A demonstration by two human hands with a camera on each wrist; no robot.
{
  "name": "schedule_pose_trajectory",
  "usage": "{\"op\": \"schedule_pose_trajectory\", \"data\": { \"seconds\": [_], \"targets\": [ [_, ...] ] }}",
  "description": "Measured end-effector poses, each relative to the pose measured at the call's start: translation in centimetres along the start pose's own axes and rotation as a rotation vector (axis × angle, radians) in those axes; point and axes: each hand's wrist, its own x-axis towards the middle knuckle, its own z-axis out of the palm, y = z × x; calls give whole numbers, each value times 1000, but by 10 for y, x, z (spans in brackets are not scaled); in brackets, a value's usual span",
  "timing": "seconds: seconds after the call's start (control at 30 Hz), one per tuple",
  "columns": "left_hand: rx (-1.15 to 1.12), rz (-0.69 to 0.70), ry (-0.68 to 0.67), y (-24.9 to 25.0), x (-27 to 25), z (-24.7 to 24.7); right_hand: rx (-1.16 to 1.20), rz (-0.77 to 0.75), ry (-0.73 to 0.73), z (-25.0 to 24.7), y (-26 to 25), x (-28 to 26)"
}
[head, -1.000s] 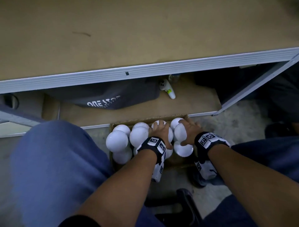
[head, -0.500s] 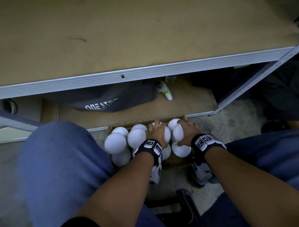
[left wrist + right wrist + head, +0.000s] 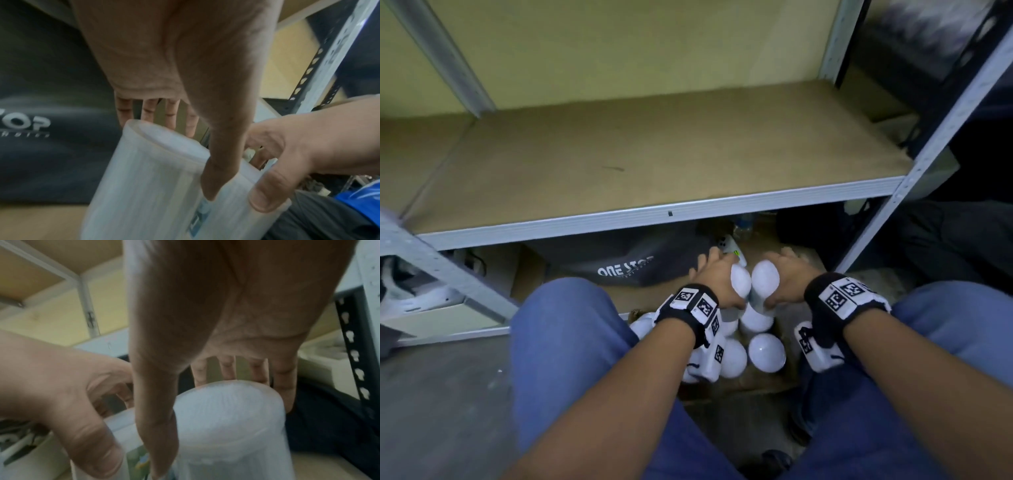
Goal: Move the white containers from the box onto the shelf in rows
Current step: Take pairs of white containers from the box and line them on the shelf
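White plastic containers, one per hand. Left hand (image 3: 717, 277) grips a white container (image 3: 740, 279) from above — fingers curled down its far side, thumb on the near side, confirmed in the left wrist view. Right hand (image 3: 789, 279) grips a second white container (image 3: 765, 281) the same way; its thumb lies down the near wall and the fingers wrap behind the domed lid. The two held containers are side by side, touching or very nearly so, between the two hands.

Below and nearer than the hands, the cardboard box (image 3: 726, 389) sits on the floor between the person's knees, with more white containers (image 3: 767, 353) standing upright in it, lids up. Exact count unclear; the left wrist covers part of the box.

Shelf (image 3: 654, 161) — brown board with a grey metal front rail — lies beyond and above the hands. Under it, just beyond the left hand, a dark bag (image 3: 619, 260) with white lettering rests on the lower board. Both held containers are below the shelf's front rail, over the far end of the box.
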Motion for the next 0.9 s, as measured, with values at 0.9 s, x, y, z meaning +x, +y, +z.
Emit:
{"op": "schedule_pose_trajectory", "data": {
  "seconds": [0.9],
  "targets": [
    [-119,119,430,41,-2,-187,286,-195,551,-171,-19,-12]
  ]
}}
